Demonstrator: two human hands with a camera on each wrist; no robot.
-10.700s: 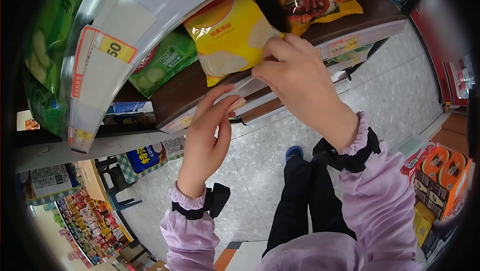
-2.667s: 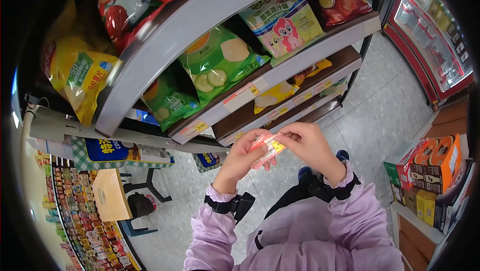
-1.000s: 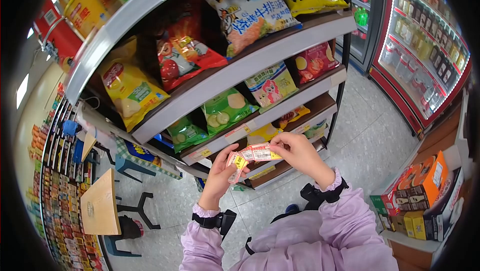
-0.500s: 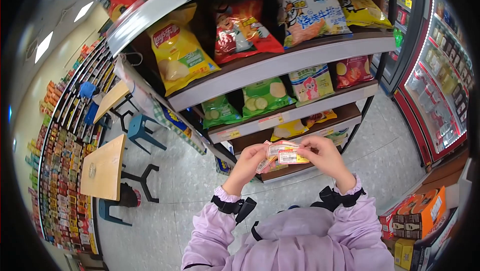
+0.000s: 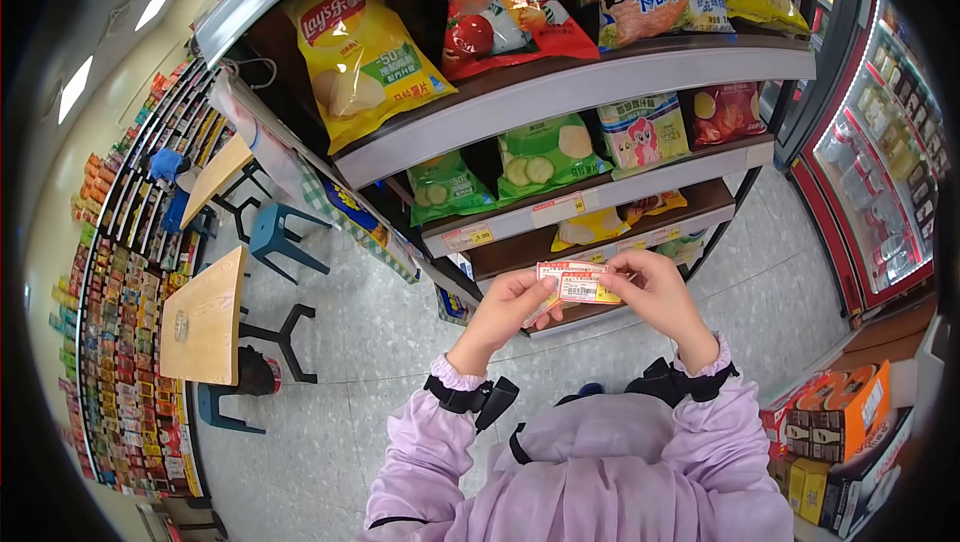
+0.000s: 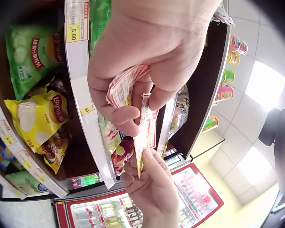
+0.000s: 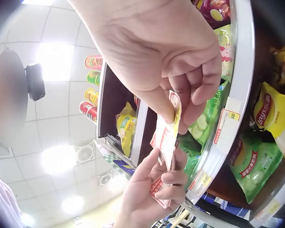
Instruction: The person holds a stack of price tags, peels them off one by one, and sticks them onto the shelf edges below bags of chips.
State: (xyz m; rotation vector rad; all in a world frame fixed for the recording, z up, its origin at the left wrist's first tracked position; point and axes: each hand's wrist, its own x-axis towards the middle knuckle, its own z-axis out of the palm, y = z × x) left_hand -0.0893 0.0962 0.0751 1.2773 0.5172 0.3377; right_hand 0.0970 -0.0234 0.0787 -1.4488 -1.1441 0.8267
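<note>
Floor (image 5: 365,402) | 2 wooden tables (image 5: 208,317) | left hand (image 5: 505,309), right hand (image 5: 656,297) pinch several labels (image 5: 578,288)

≥2 price tags (image 5: 582,287) btwn L grip (image 5: 497,312) & R grip (image 5: 660,297), 4 front snack bags (image 5: 370,67) on upper shelf (image 5: 600,82) ahead, 4 front pkts (image 5: 545,157) on shelf below, 2 desks (image 5: 205,327) far L of L grip.

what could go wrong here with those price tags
The price tags overlap and several are held at once, so one might slip and drop to the floor. The left hand and right hand both pinch tags, so a tug could perhaps crease or tear one.
</note>
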